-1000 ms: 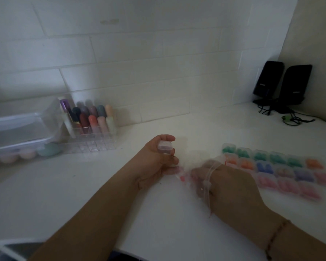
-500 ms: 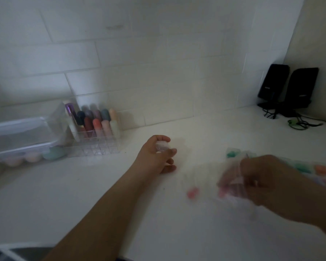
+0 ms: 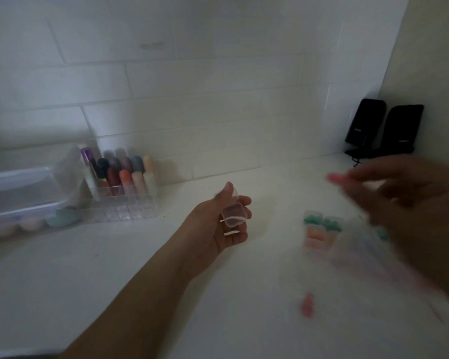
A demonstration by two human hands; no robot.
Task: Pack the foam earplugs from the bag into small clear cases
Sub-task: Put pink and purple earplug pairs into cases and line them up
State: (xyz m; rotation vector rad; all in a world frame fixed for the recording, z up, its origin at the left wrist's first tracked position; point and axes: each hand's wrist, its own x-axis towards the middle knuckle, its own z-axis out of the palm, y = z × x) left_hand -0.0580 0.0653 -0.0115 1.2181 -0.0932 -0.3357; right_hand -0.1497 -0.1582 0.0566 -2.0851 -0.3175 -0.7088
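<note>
My left hand [image 3: 218, 226] is palm up over the white counter and holds a small clear case [image 3: 234, 215] with its lid swung open. My right hand [image 3: 410, 211] is raised at the right, heavily blurred, pinching a pink foam earplug [image 3: 335, 178] at its fingertips. A second pink earplug [image 3: 307, 304] lies loose on the counter below. A clear bag hangs as a faint blur under the right hand. Filled cases [image 3: 322, 229] with green and orange earplugs sit on the counter, partly hidden by that hand.
A clear organiser of coloured tubes [image 3: 125, 182] stands at the back left beside a lidded plastic box [image 3: 21, 193]. Two black speakers [image 3: 384, 129] with cables occupy the back right corner. A tiled wall closes off the counter behind.
My right hand rose up and to the right with a pink earplug. My left hand turned palm up, showing the opened case. One pink earplug stays on the counter.
</note>
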